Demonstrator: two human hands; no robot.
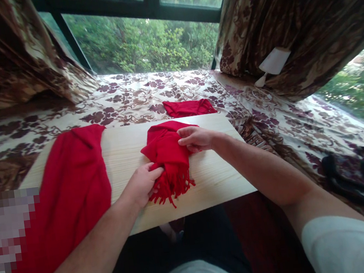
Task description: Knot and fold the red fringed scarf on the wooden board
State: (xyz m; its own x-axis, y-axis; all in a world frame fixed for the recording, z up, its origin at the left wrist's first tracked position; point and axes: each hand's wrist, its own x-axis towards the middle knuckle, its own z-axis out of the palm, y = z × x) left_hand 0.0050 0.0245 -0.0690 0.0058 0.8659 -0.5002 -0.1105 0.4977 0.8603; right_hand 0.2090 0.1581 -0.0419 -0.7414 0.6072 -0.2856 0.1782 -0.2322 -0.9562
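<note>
A red fringed scarf (166, 147) lies bunched and partly folded on the pale wooden table (124, 152), its tassels spread toward me. My left hand (144, 183) pinches the scarf's left side just above the fringe. At the upper right of the same scarf, my right hand (197, 138) is closed on the cloth between thumb and fingers. To the left, a larger red cloth (74, 180) is draped over the table's left end and hangs down past its front edge.
Behind the table, a folded red cloth (190, 107) rests on the flower-patterned cover (124, 95). A white lamp (274, 62) stands by the right curtain (254, 21). Dark straps or a bag (356, 181) lie at the far right. A window (143, 39) is at the back.
</note>
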